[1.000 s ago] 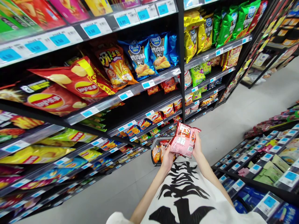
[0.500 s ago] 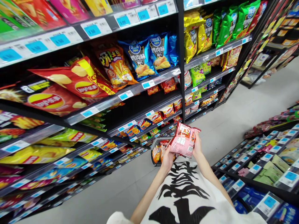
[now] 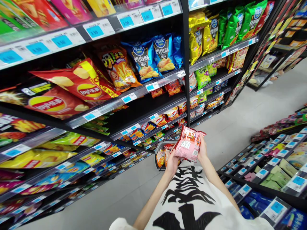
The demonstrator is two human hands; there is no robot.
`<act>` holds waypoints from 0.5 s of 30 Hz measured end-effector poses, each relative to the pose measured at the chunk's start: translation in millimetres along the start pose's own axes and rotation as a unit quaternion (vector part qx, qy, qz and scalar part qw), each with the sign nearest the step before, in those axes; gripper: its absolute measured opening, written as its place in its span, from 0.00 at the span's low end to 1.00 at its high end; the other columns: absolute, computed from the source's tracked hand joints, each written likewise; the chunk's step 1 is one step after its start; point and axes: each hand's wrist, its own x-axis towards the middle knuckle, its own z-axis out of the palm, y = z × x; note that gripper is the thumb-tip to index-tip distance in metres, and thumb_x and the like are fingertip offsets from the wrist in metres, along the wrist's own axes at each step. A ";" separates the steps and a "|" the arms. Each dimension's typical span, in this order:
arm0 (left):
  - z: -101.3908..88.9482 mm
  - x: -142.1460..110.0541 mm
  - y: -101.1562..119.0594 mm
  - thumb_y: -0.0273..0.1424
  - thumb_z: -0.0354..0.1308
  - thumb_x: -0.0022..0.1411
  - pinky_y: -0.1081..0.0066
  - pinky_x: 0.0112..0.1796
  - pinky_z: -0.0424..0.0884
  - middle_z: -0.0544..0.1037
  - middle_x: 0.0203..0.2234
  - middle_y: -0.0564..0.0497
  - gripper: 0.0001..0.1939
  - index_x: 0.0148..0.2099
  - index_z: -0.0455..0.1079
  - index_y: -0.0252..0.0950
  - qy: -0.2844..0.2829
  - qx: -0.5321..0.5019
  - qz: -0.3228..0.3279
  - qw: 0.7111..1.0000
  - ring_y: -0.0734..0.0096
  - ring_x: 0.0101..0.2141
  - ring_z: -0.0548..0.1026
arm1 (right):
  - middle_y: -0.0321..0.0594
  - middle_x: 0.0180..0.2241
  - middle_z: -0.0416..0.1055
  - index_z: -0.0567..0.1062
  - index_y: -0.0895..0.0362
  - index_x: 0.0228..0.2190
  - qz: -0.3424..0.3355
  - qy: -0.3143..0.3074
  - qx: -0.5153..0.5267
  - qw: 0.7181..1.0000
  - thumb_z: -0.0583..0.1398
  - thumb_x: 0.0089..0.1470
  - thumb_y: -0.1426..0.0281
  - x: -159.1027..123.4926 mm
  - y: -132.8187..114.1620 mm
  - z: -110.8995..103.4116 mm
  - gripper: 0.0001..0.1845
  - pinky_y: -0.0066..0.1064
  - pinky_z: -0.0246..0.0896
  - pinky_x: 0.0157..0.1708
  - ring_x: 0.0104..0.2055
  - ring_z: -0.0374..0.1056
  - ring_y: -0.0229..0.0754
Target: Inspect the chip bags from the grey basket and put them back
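Note:
A pink and red snack bag (image 3: 188, 145) is held in front of my body, its printed side with a white label and barcode facing up. My left hand (image 3: 171, 162) grips its lower left corner, and my right hand (image 3: 202, 148) is closed on its right edge. Fingers under the bag are hidden. Just beyond my left hand, on the floor, sits a grey basket (image 3: 157, 163) with several orange and red snack bags (image 3: 160, 158) inside. The held bag covers part of that basket.
Tall shelves (image 3: 165, 78) of chip bags run along the left and ahead. Red Lay's bags (image 3: 88, 88) and blue chip bags (image 3: 141, 59) stand at mid height. A low shelf unit (image 3: 254, 169) of packets lines the right. Grey floor (image 3: 240, 118) runs between them.

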 end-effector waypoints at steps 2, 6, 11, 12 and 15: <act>0.4 -0.3 0.1 0.48 0.74 0.56 0.60 0.52 0.75 0.83 0.56 0.42 0.27 0.53 0.83 0.38 0.001 -0.004 0.001 1.000 0.47 0.60 0.77 | 0.33 0.37 0.86 0.82 0.51 0.36 -0.001 0.001 0.001 1.000 0.74 0.51 0.54 0.7 0.4 -0.1 0.17 0.34 0.79 0.37 0.33 0.80 0.44; 1.7 -0.8 0.3 0.46 0.73 0.57 0.60 0.52 0.75 0.85 0.54 0.42 0.25 0.53 0.83 0.38 0.002 -0.011 0.001 1.000 0.50 0.56 0.80 | 0.34 0.38 0.86 0.82 0.51 0.37 -0.001 0.007 0.001 1.000 0.74 0.52 0.54 2.1 1.0 -0.2 0.17 0.35 0.80 0.39 0.35 0.81 0.44; 3.2 -1.1 0.6 0.46 0.73 0.58 0.60 0.52 0.75 0.85 0.53 0.42 0.24 0.52 0.83 0.38 0.003 -0.011 0.002 1.000 0.49 0.55 0.80 | 0.34 0.38 0.87 0.82 0.52 0.36 0.007 0.005 0.006 1.000 0.74 0.51 0.55 1.2 0.3 0.2 0.16 0.35 0.80 0.37 0.34 0.81 0.44; 3.2 -1.1 0.6 0.46 0.73 0.58 0.60 0.53 0.75 0.85 0.53 0.42 0.25 0.52 0.83 0.38 0.002 -0.011 0.002 1.000 0.49 0.55 0.80 | 0.35 0.38 0.87 0.82 0.52 0.37 0.007 0.003 0.007 1.000 0.74 0.51 0.55 0.7 0.1 0.4 0.16 0.35 0.80 0.37 0.34 0.81 0.44; 2.6 -0.9 0.2 0.46 0.73 0.58 0.59 0.54 0.74 0.85 0.54 0.41 0.25 0.53 0.82 0.38 0.001 -0.013 0.001 1.000 0.49 0.56 0.80 | 0.35 0.39 0.87 0.82 0.52 0.37 0.005 -0.003 0.007 1.000 0.74 0.51 0.55 -0.4 -0.2 0.9 0.17 0.34 0.79 0.36 0.34 0.81 0.44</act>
